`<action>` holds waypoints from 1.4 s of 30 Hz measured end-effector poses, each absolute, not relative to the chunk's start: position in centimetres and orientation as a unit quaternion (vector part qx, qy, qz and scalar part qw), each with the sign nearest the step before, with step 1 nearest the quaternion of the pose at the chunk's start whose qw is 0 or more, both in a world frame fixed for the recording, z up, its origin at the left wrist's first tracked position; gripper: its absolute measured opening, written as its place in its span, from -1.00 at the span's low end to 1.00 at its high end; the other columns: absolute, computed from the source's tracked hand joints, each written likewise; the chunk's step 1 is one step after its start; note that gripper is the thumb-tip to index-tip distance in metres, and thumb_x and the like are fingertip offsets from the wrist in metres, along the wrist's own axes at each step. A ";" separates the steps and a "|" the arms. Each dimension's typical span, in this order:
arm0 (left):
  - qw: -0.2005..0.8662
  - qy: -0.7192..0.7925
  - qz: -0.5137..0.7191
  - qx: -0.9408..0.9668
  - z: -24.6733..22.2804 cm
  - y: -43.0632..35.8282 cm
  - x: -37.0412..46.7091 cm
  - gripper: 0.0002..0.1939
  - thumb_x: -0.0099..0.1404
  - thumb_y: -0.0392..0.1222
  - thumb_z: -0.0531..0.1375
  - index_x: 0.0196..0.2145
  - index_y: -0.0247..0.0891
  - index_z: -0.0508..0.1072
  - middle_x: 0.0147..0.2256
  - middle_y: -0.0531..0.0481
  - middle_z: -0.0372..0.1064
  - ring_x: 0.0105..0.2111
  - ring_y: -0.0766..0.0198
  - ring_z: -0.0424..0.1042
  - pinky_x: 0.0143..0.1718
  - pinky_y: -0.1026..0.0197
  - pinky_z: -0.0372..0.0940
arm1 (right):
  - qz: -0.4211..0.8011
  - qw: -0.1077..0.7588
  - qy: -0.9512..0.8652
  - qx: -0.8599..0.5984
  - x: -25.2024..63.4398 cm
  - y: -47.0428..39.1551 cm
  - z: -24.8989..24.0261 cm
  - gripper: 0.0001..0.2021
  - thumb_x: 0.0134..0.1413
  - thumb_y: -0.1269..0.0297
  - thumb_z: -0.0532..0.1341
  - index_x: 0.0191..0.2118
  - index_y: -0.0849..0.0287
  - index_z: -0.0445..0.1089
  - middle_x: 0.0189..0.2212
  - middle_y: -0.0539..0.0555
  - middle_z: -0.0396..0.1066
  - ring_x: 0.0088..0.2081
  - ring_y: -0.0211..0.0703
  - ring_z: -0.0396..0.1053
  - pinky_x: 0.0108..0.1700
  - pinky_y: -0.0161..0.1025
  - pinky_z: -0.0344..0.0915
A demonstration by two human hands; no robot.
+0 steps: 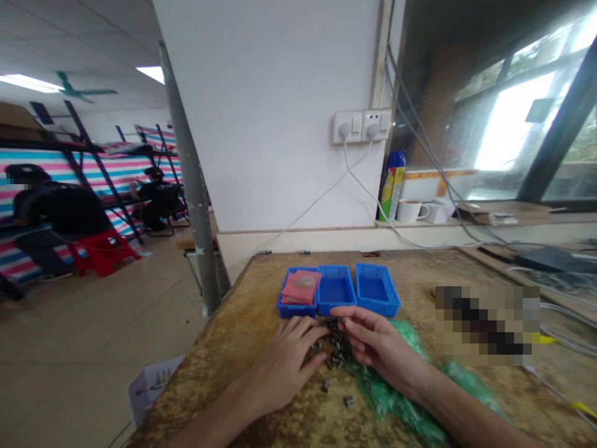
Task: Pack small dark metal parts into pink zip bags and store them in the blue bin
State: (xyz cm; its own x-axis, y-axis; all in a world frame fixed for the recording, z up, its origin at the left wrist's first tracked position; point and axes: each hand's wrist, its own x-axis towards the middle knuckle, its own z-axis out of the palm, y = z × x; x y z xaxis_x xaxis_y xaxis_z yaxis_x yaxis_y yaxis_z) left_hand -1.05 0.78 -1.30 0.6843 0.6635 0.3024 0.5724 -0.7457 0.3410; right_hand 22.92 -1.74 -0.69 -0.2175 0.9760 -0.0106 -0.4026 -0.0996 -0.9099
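A pile of small dark metal fittings (336, 351) lies on the worn tabletop between my hands, with a few loose ones nearer me. My left hand (291, 354) rests palm down at the pile's left side, fingers spread and open. From the right, my right hand (380, 345) reaches over the pile, fingers apart and curved, thumb near the index finger; no held part can be made out. Under the right wrist and forearm lies a crumpled green plastic bag (396, 398). Just beyond the hands stand blue bins: a left bin (296, 311) holding pink packets (302, 286), a middle bin (336, 305) and a right bin (379, 305).
A blurred dark object (485, 323) and cables (566, 317) occupy the table's right side. Against the wall, a ledge carries a spray can (392, 186) and a white cup (409, 210). A pale plastic container (152, 389) sits below the left table edge. Two people sit far left.
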 end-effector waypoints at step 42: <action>0.107 0.344 0.183 0.915 -0.9 0.5 -0.9 -0.65 0.61 -0.13 0.26 0.28 -0.05 0.45 0.16 -0.06 0.46 0.17 -0.04 0.39 0.23 -0.12 0.34 | 0.539 0.505 -0.557 -0.380 22.5 -2.1 -1.8 -0.58 0.24 -0.12 0.47 -0.07 0.10 0.45 -0.33 -0.09 0.41 -0.59 -0.43 0.17 -0.65 -0.48 0.16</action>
State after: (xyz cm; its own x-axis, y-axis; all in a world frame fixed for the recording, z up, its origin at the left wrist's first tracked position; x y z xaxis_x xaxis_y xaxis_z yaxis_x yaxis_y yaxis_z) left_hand -0.91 0.46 -0.88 0.6964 0.6687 0.2606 0.5904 -0.7402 0.3218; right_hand 22.46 -2.12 -1.78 -0.2017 0.9675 0.1524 -0.1215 0.1297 -0.9841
